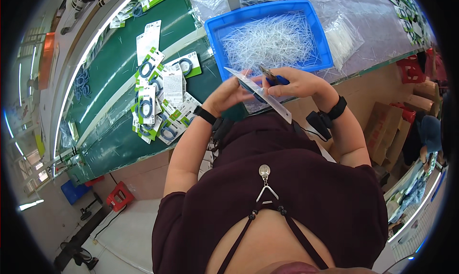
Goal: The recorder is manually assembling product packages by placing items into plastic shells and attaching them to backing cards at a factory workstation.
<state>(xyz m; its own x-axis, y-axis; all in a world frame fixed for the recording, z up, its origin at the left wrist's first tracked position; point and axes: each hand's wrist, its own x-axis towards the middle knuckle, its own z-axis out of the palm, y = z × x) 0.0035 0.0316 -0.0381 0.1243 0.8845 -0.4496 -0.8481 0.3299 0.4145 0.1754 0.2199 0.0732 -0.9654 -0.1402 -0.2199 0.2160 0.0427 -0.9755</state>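
Observation:
In front of my body, my left hand grips a white backing card, tilted on edge. Part of a dark cable coil shows on the card's underside. My right hand is closed around cutting pliers with blue handles. The plier jaws point toward the upper part of the card, close to its edge. Just beyond both hands is a blue plastic tray filled with thin clear plastic ties. To the left, a loose pile of carded cables lies on the green conveyor belt.
A clear bag of ties sits right of the tray, on the table. More carded packs lie at the far right. Cardboard boxes stand below the table. A red plastic stool is on the floor at left.

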